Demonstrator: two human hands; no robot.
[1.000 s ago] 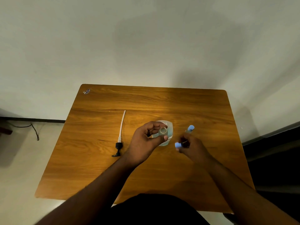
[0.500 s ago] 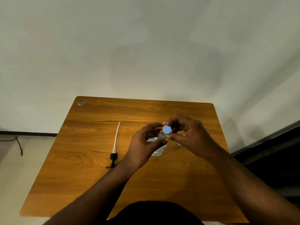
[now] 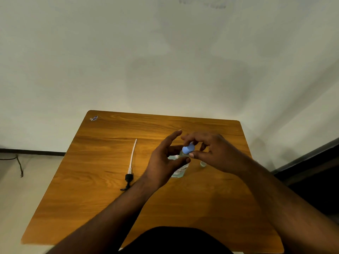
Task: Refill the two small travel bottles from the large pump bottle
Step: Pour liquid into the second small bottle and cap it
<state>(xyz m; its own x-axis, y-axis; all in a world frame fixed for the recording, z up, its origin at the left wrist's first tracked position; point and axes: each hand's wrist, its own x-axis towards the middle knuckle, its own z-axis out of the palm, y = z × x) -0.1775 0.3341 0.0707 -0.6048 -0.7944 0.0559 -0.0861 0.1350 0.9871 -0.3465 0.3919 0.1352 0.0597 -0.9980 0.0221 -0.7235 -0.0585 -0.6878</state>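
Note:
My left hand (image 3: 165, 162) holds a small clear travel bottle (image 3: 181, 154) between thumb and fingers above the table's middle; its index finger points up. My right hand (image 3: 212, 153) pinches the blue cap (image 3: 188, 149) that sits on top of that bottle. Below the hands stands the large clear bottle (image 3: 178, 172) with bluish liquid, mostly hidden by my left hand. The second small bottle (image 3: 203, 163) shows only its base under my right hand. The removed pump (image 3: 129, 177), black head with a long white tube, lies to the left on the wooden table (image 3: 102, 198).
A small sticker (image 3: 94, 118) sits at the table's far left corner. A pale wall rises just behind the table. A dark cable (image 3: 18, 162) lies on the floor at left, and dark furniture stands at right.
My right hand carried the blue cap from beside the large bottle onto the small bottle in my left hand. My left index finger has lifted. The camera view has tilted upward.

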